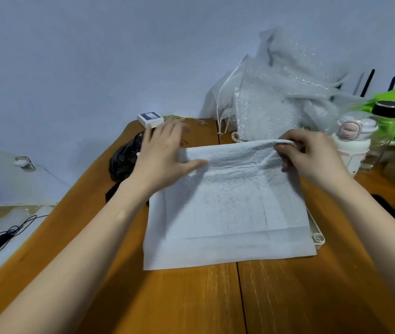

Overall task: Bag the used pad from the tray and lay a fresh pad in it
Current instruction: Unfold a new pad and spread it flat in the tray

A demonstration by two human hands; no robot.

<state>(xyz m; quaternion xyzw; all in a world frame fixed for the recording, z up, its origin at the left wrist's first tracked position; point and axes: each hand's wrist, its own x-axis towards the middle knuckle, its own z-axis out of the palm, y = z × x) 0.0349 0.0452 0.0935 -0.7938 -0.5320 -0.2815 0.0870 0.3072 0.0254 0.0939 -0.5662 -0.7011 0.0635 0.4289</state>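
Head view: a white pad [225,213] lies spread over the tray [318,237] on the wooden table [191,297]. The right hand [312,153] pinches the pad's far edge with curled fingers. The left hand [165,150] rests on the far left corner, fingers straight. A black bag [125,160] sits just left.

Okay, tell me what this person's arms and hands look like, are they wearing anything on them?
Both forearms are bare as far as the view shows: no sleeves, gloves, watch or bracelet. No rings show on the fingers of the left hand or the right hand. The left hand is motion-blurred, so small details there are unclear.
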